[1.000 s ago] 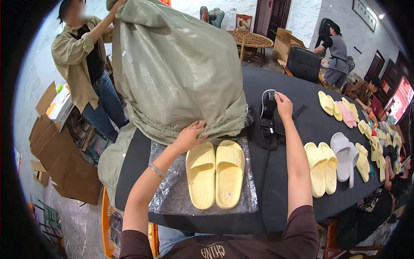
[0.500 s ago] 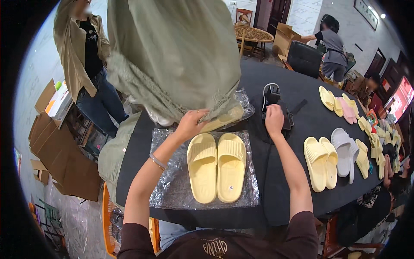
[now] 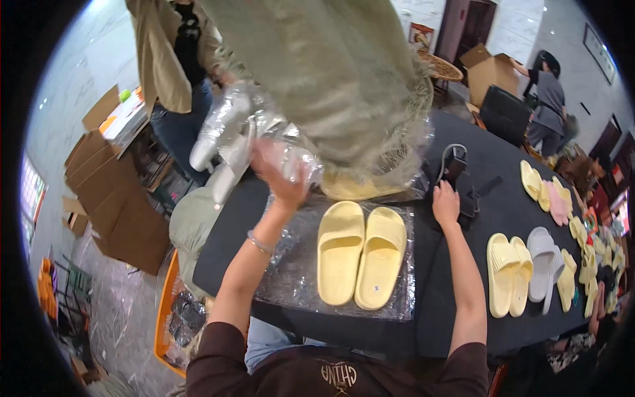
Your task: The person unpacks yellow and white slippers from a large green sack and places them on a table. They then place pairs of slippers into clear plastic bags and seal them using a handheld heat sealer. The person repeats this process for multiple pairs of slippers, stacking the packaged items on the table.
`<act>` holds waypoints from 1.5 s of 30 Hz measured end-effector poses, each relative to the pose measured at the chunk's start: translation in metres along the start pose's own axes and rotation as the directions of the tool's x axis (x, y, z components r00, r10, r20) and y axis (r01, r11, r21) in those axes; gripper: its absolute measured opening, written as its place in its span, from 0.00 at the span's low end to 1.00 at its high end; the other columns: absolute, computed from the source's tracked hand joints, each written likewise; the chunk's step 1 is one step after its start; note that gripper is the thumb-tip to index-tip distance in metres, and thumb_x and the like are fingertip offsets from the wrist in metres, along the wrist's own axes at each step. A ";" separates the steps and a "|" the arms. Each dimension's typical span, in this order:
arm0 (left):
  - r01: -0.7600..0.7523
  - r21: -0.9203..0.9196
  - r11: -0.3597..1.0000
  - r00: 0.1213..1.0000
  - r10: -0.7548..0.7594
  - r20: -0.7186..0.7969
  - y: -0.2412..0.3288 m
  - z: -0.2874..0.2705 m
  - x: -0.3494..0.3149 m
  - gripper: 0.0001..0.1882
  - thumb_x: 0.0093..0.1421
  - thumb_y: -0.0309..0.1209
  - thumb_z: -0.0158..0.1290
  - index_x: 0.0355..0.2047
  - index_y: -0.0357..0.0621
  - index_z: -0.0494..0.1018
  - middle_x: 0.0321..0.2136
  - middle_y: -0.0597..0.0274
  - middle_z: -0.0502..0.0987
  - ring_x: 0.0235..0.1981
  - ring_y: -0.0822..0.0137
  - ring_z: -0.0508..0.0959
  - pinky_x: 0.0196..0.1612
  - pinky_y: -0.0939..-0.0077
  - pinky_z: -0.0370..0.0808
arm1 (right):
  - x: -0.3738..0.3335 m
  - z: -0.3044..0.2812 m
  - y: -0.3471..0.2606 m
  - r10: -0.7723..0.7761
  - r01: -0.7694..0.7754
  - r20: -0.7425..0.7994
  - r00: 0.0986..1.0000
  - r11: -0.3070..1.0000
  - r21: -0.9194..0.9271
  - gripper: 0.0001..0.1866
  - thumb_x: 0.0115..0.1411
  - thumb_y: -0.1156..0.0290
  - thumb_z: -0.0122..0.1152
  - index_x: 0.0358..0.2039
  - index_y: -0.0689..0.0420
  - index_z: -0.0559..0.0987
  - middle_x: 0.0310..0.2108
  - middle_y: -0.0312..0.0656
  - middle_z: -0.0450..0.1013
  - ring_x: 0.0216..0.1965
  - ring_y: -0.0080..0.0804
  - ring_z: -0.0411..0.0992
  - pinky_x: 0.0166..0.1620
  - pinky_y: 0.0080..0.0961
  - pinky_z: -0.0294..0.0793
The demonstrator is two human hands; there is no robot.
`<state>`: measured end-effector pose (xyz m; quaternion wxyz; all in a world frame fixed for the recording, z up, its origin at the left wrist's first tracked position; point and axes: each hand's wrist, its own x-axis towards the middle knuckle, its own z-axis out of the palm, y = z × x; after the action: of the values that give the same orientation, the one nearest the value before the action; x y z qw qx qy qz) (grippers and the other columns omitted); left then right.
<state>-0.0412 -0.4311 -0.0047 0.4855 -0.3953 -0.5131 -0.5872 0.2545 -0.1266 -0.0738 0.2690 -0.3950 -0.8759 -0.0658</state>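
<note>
A pair of pale yellow slide slippers (image 3: 362,255) lies on a clear plastic bag (image 3: 274,291) on the black-covered table. Beyond them hangs a large grey-green sack (image 3: 331,79), its frayed mouth low over the table. Clear-wrapped slippers (image 3: 228,139) show at its left side, and a wrapped yellow pair (image 3: 360,187) lies beneath its mouth. My left hand (image 3: 281,173), blurred with fingers apart, is raised against the plastic at the sack's edge. My right hand (image 3: 446,204) has its fingers bent beside a black device (image 3: 454,173) with a pale cable; what they grip is hidden.
Yellow slippers (image 3: 509,274) and grey slippers (image 3: 542,264) stand at the right, with several more pairs beyond. A person (image 3: 175,59) stands behind the sack at the left. Cardboard (image 3: 116,205) and an orange basket (image 3: 165,324) are on the floor at the left.
My left hand has let go of the sack's edge and risen left toward the wrapped slippers. More wrapped slippers show beside the sack. My right hand has drawn back slightly. The view has shifted.
</note>
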 end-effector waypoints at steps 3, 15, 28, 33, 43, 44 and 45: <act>0.743 0.184 0.644 0.669 -0.725 -0.166 -0.077 -0.021 0.051 0.45 0.58 0.48 0.53 0.64 0.34 0.45 0.65 0.40 0.44 0.65 0.49 0.47 0.66 0.61 0.43 | -0.004 -0.003 0.008 0.036 -0.038 0.027 0.999 0.998 0.051 0.22 0.66 0.59 0.39 0.52 0.60 0.70 0.55 0.48 0.66 0.57 0.43 0.64 0.60 0.44 0.58; 0.546 0.356 0.758 0.473 -0.630 0.616 -0.140 0.027 -0.029 0.55 0.41 0.55 0.65 0.65 0.52 0.52 0.62 0.32 0.49 0.65 0.42 0.49 0.63 0.57 0.54 | 0.017 -0.046 -0.067 -0.001 0.205 -0.277 0.961 0.678 0.706 0.28 0.66 0.61 0.43 0.61 0.64 0.58 0.61 0.56 0.55 0.61 0.47 0.56 0.62 0.37 0.52; 0.492 0.085 0.866 0.367 -0.295 0.882 -0.171 0.013 -0.055 0.43 0.47 0.45 0.63 0.60 0.43 0.60 0.63 0.44 0.53 0.65 0.50 0.52 0.67 0.64 0.46 | 0.033 -0.032 -0.154 -0.252 0.230 -0.055 0.966 0.748 0.622 0.34 0.60 0.52 0.52 0.64 0.46 0.56 0.63 0.57 0.49 0.62 0.57 0.50 0.63 0.45 0.48; 0.482 0.122 0.868 0.390 -0.337 0.857 -0.138 -0.048 -0.001 0.40 0.54 0.44 0.58 0.63 0.44 0.55 0.60 0.46 0.60 0.63 0.52 0.58 0.65 0.65 0.50 | 0.026 -0.039 -0.152 -0.249 0.348 -0.258 0.933 0.805 0.481 0.34 0.61 0.54 0.52 0.64 0.52 0.57 0.63 0.57 0.50 0.64 0.54 0.49 0.64 0.44 0.44; 0.458 0.823 0.336 0.381 -0.911 0.160 -0.144 -0.433 -0.028 0.48 0.46 0.55 0.61 0.60 0.40 0.57 0.59 0.41 0.59 0.60 0.48 0.60 0.61 0.61 0.59 | -0.007 -0.082 -0.136 -0.232 0.326 -0.264 0.936 0.854 0.406 0.32 0.66 0.60 0.45 0.63 0.65 0.52 0.65 0.52 0.49 0.66 0.47 0.45 0.66 0.38 0.41; 0.420 0.873 0.246 0.436 -0.899 0.044 -0.143 -0.467 -0.060 0.57 0.41 0.58 0.63 0.63 0.40 0.52 0.62 0.37 0.53 0.63 0.45 0.56 0.62 0.59 0.56 | -0.010 -0.085 -0.132 -0.239 0.335 -0.284 0.929 0.868 0.366 0.32 0.66 0.60 0.44 0.64 0.65 0.51 0.65 0.52 0.49 0.66 0.46 0.45 0.66 0.38 0.41; 0.410 0.903 0.125 0.300 -0.954 -0.004 -0.146 -0.503 -0.103 0.67 0.35 0.60 0.65 0.64 0.39 0.40 0.63 0.33 0.43 0.64 0.41 0.48 0.64 0.57 0.51 | -0.012 -0.086 -0.136 -0.217 0.320 -0.271 0.938 0.843 0.432 0.32 0.67 0.60 0.44 0.64 0.64 0.50 0.65 0.51 0.48 0.66 0.45 0.45 0.66 0.38 0.41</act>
<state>-0.1445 -0.9101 -0.2167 0.0456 0.0126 -0.9537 -0.2969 0.1982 -0.2552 0.0060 0.4360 -0.1817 -0.8787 0.0694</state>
